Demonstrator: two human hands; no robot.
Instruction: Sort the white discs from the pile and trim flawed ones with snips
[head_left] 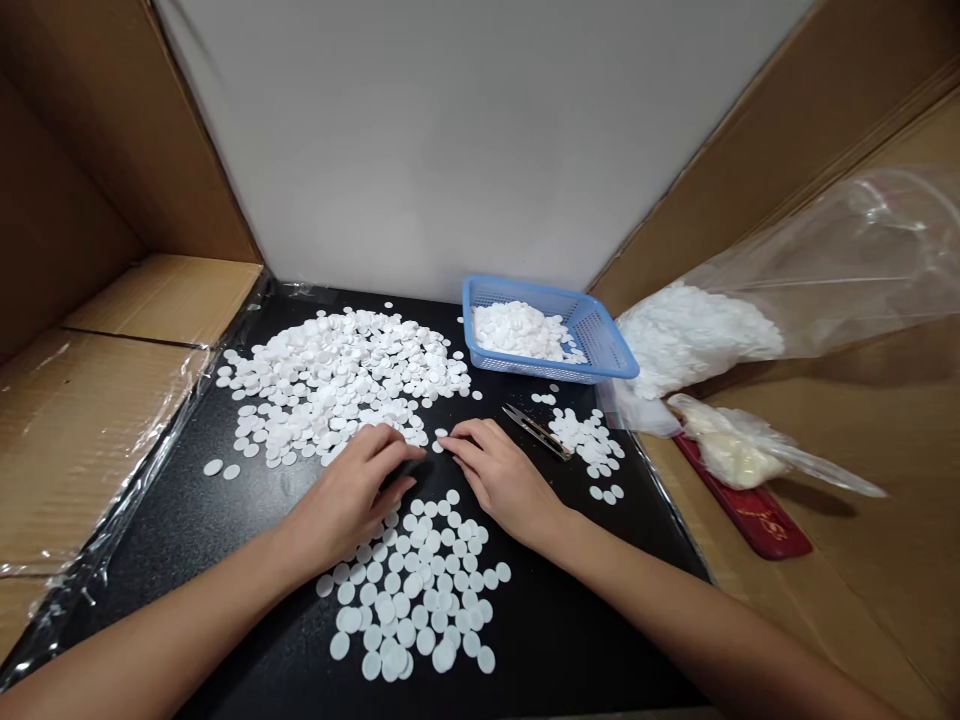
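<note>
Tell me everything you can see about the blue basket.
The blue basket is shallow and rectangular, seemingly plastic, with perforated walls and a solid rim. It sits upright, slightly angled, on the black table, far right. White discs are heaped inside, mostly leftward, leaving mesh bare at right. A clear bag lies by its right end, possibly touching.

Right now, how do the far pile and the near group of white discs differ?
The far pile is heaped thickly; the near group is spread thinner, black tabletop showing through many gaps. The far pile also covers more of the tabletop than the near group. Both consist of flat, round white discs.
</note>
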